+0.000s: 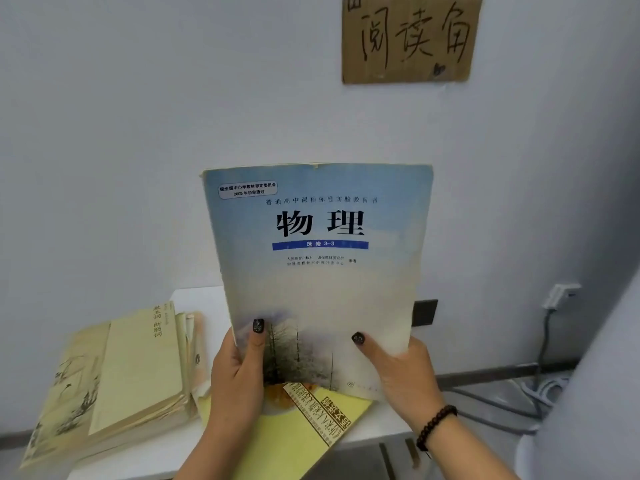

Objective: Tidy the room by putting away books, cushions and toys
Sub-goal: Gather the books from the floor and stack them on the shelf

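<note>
Two hands hold up a blue book (318,258) in front of a pale wall (138,133). The book stands upright with its cover facing the camera. Big black letters sit in the middle of the cover, and there are trees at the bottom.

The left hand (235,379) grips the bottom left corner of the book, with its thumb pressed on the cover. The right hand (401,372) grips the bottom right corner the same way. The thumbnails are dark. A bead bracelet (434,426) goes round the right wrist.

Under the hands is a white desk (194,299). A yellow book (298,434) lies flat on it, just below the blue book. To the left, a pile of old cream books (138,368) lies on the desk too.

A brown cardboard sign (410,38) with hand-drawn letters hangs high on the wall. A plug (559,296) and grey cable (543,348) are on the right.
</note>
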{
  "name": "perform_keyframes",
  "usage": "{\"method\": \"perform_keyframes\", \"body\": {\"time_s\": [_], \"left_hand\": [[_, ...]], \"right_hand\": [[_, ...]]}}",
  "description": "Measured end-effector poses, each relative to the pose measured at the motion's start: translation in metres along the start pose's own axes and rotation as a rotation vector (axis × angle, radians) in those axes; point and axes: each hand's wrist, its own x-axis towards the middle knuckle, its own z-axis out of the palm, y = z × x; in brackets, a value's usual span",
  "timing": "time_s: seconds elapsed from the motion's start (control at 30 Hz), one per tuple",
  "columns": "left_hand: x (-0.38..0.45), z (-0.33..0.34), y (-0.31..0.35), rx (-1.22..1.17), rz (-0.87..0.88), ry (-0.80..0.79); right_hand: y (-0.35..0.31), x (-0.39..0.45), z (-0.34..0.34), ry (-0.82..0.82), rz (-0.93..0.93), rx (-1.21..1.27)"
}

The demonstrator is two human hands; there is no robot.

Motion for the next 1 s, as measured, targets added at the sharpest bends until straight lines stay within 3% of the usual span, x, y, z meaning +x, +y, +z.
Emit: {"method": "perform_keyframes", "body": {"time_s": [0.17,0.33,0.47,0.6,0.67,0.83,1.0], "left_hand": [[-0.005,-0.008,-0.004,0.235,0.031,-0.153],[-0.019,-0.006,-0.024,0.566,0.029,-0.527],[-0.009,-0.012,-0.035,0.931,0.238,-0.394],[0.004,-0.015,-0.030,1.141,0.188,-0.363],[0.006,-0.010,-0.028,1.215,0.174,-0.371],[0.015,0.001,-0.016,1.327,0.069,-0.328],[0.022,0.008,-0.011,1.223,-0.087,-0.329]], "right_hand": [[-0.013,-0.009,-0.011,0.114,-0.099,-0.145],[-0.025,0.002,-0.037,0.288,-0.180,-0.301],[-0.024,0.019,-0.076,0.401,0.014,-0.231],[-0.009,0.027,-0.112,0.296,0.426,-0.130],[-0.006,0.028,-0.122,0.249,0.519,-0.144],[-0.006,0.031,-0.131,0.191,0.478,-0.428],[-0.007,0.032,-0.127,0.157,0.507,-0.545]]}}
